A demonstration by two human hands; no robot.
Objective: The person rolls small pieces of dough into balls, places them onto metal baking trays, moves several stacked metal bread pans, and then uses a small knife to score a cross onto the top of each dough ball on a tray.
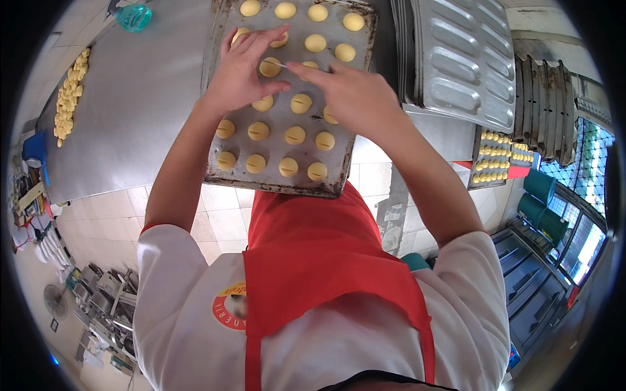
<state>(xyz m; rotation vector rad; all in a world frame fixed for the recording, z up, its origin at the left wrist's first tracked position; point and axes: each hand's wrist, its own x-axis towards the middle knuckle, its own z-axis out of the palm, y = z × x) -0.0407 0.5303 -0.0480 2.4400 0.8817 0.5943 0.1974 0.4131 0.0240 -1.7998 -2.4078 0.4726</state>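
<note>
A worn metal baking tray (279, 118) lies before me, its near edge close to my red apron. Rows of round yellow dough balls cover it; the nearer ones, such as this dough ball (289, 167), carry a slit across the top, while those at the far end look smooth. My left hand (236, 77) is open over the tray, thumb and fingers spread around one dough ball (268, 69). From the right, my right hand (360, 96) grips a thin blade (276, 63), index finger stretched along it. The blade's tip is at that ball; its handle is hidden in my hand.
The tray rests on a steel table (140, 91). Small dough pieces (69, 98) are heaped at its far left, near a spray bottle (134, 18). Moulded metal pans (467, 62) stand stacked at right, by dark trays (546, 107). Another dough-filled tray (479, 177) sits beyond.
</note>
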